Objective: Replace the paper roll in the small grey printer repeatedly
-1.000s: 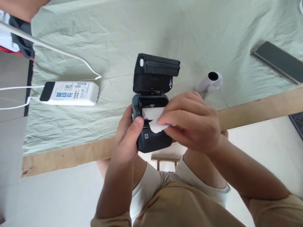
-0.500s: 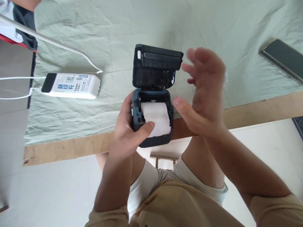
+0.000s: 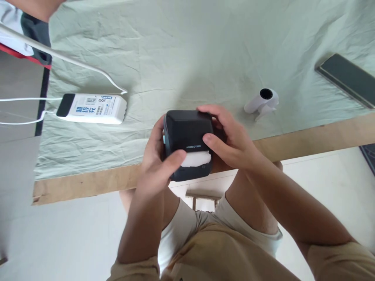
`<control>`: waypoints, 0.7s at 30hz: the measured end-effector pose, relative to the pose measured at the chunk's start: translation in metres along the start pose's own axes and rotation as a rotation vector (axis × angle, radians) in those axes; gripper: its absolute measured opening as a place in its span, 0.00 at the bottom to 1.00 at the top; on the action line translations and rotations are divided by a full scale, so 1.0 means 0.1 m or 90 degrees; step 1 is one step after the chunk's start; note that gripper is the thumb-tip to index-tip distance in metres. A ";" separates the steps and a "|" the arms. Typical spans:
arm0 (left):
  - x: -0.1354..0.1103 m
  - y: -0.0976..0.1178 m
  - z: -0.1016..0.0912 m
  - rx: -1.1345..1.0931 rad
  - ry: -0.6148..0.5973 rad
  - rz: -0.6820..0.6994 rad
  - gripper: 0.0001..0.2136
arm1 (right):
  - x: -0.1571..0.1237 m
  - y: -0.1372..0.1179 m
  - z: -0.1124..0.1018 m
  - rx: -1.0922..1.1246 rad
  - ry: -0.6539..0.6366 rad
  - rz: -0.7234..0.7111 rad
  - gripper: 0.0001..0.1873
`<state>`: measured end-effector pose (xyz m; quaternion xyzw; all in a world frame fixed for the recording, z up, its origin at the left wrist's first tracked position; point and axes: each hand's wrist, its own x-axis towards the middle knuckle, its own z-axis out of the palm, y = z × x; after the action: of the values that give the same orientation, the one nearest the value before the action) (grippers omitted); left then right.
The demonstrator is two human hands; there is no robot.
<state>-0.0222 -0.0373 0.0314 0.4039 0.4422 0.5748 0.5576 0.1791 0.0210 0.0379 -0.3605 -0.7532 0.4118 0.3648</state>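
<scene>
Left hand [image 3: 154, 164], curled snugly, is gripping the black printer [image 3: 190, 175] at nine o'clock, thumb resting on the paper strip [image 3: 198, 159]; right hand [image 3: 234, 146], loosely cupped, is clasping its three-o'clock side. Both are holding it by the table [image 3: 88, 185]'s six-o'clock edge. Pressing the lid [image 3: 187, 127] while that thumb is dragging could skew or tear the strip.

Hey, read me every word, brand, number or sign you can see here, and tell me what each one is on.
"NIIMBOT": on the lid of the printer; the tiny badge after it is too small to read.
"超级充": on the white block; its finer print and coded patch are too small to read.
A faint round sign, perhaps a power symbol: on the printer's front.
A dark mark on the shirt: cut off, unreadable.
</scene>
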 end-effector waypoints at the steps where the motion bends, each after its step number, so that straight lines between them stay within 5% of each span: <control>1: 0.00 0.01 0.03 -0.014 0.012 -0.006 0.27 | 0.00 0.03 0.00 0.011 -0.001 0.001 0.27; 13: 0.01 0.10 0.16 -0.053 0.073 -0.065 0.22 | -0.01 0.14 0.06 -0.018 0.025 -0.019 0.30; 21: 0.03 0.03 0.12 -0.086 0.048 -0.032 0.20 | -0.06 0.14 0.06 0.038 0.129 -0.038 0.17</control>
<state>-0.0120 -0.0334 0.0371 0.3323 0.4326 0.6043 0.5808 0.1805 0.0192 0.0216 -0.3667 -0.7101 0.3849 0.4616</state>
